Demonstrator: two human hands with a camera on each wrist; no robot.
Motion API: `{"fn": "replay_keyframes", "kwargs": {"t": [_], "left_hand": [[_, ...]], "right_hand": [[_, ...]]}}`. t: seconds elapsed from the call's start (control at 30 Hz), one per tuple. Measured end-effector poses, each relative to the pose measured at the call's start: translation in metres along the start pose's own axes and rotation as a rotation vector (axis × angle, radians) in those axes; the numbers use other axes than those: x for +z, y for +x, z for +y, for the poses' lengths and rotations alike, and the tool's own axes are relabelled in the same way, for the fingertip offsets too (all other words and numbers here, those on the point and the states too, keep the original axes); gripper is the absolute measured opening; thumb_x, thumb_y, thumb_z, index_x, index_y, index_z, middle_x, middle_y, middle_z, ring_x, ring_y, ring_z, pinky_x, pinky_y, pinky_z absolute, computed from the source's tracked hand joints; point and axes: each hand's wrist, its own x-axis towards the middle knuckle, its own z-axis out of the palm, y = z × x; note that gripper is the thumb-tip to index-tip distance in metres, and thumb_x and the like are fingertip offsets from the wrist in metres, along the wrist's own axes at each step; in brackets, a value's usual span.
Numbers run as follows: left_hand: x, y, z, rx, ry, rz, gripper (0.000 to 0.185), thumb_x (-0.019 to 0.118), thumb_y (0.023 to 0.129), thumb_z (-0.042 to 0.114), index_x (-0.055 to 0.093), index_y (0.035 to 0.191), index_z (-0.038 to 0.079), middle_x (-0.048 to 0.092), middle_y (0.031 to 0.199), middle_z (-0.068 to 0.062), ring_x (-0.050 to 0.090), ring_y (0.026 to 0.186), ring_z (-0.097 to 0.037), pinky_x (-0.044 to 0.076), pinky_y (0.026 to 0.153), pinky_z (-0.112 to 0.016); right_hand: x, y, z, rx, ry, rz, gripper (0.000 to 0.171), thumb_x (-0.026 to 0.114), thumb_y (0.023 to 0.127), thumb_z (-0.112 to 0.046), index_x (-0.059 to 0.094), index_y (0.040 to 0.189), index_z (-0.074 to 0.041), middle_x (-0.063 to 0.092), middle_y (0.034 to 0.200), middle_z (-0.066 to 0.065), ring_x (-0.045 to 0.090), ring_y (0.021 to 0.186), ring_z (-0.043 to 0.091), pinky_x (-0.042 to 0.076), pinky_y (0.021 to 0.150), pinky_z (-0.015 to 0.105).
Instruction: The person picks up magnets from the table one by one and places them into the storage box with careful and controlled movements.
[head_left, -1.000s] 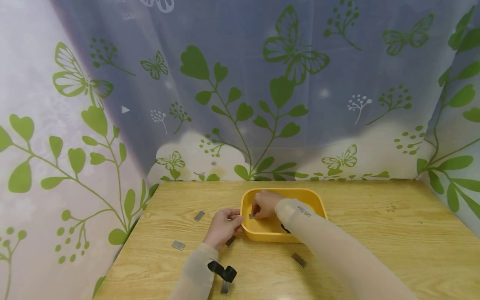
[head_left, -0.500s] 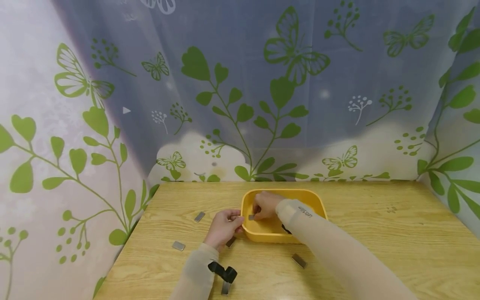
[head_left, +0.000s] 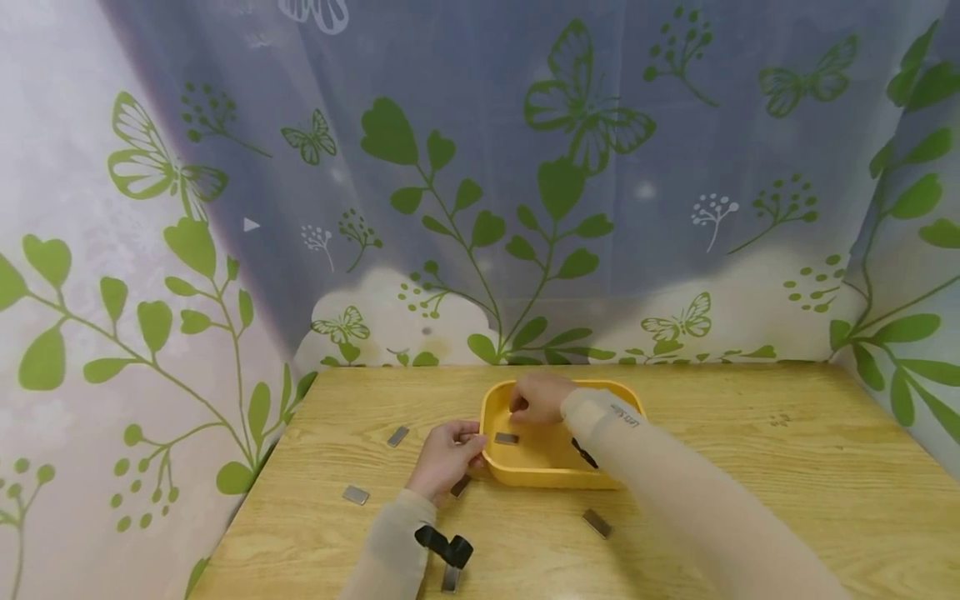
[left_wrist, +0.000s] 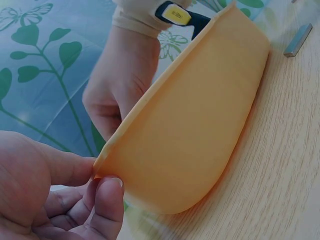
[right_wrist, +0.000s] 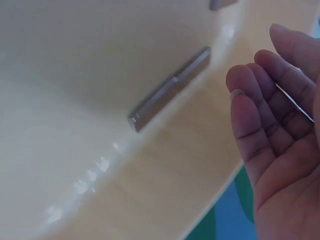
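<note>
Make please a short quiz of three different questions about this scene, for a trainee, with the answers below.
1. True or false: the left hand pinches the rim of the yellow tray.
2. What lies inside the tray? A) a metal bar B) a spoon C) a coin
3. Fill in: the right hand is above the tray, and its fingers hold ____.

Key: 1 true; 2 A; 3 nothing.

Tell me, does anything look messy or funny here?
Small grey metal bars lie scattered on the wooden table at odd angles: one, another, another. Only one lies inside the yellow plastic tray, whose corner the left hand pinches.
</note>
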Motion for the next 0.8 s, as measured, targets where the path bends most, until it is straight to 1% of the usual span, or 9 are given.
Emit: {"fn": "replay_keyframes", "kwargs": {"t": [0.1,0.27,0.37,0.47,0.63,0.8], "left_hand": [[0.000,0.000,0.000,-0.005,0.001,0.000,0.032,0.058,0.096,0.006,0.055,0.124,-0.010,0.057,0.095,-0.012,0.059,0.071,-0.017,0.055,0.069,-0.033],[0.001,0.002,-0.002,-0.001,0.000,0.008,0.032,0.058,0.096,0.005,0.055,0.123,-0.012,0.057,0.095,-0.013,0.058,0.071,-0.015,0.055,0.069,-0.033],[0.003,0.002,-0.003,0.006,0.002,0.007,0.032,0.058,0.095,0.004,0.055,0.123,-0.012,0.057,0.095,-0.013,0.058,0.071,-0.015,0.056,0.069,-0.034],[0.004,0.002,-0.003,0.005,0.007,0.011,0.032,0.058,0.096,0.004,0.055,0.123,-0.012,0.057,0.095,-0.013,0.058,0.070,-0.014,0.056,0.070,-0.034],[0.005,0.001,-0.002,0.000,0.004,0.019,0.032,0.057,0.096,0.004,0.054,0.124,-0.012,0.057,0.096,-0.014,0.058,0.070,-0.015,0.056,0.069,-0.034],[0.005,0.003,-0.004,-0.002,-0.007,0.014,0.032,0.056,0.096,0.004,0.054,0.124,-0.012,0.058,0.097,-0.017,0.058,0.068,-0.014,0.055,0.067,-0.033]], "right_hand": [[-0.009,-0.006,-0.001,-0.012,0.026,0.020,0.007,0.072,0.086,-0.023,0.074,0.081,-0.018,0.061,0.069,-0.013,0.052,0.062,0.004,0.046,0.060,0.022],[-0.026,-0.018,-0.005,-0.071,0.041,0.081,0.006,0.072,0.087,-0.022,0.075,0.084,-0.017,0.064,0.073,-0.013,0.055,0.064,0.002,0.048,0.061,0.021],[-0.035,-0.031,-0.008,-0.099,0.038,0.102,0.008,0.071,0.089,-0.024,0.075,0.089,-0.017,0.066,0.077,-0.012,0.057,0.067,0.001,0.050,0.064,0.021],[-0.044,-0.047,-0.009,-0.122,0.042,0.120,0.015,0.069,0.091,-0.027,0.075,0.097,-0.016,0.068,0.083,-0.010,0.059,0.071,0.001,0.051,0.067,0.022],[-0.051,-0.076,-0.005,-0.095,0.085,0.148,0.021,0.066,0.093,-0.029,0.073,0.106,-0.014,0.068,0.091,-0.009,0.060,0.076,0.000,0.052,0.072,0.023],[-0.049,-0.108,0.007,-0.050,0.134,0.174,0.023,0.065,0.093,-0.029,0.072,0.107,-0.013,0.067,0.094,-0.008,0.059,0.079,0.002,0.052,0.073,0.025]]}}
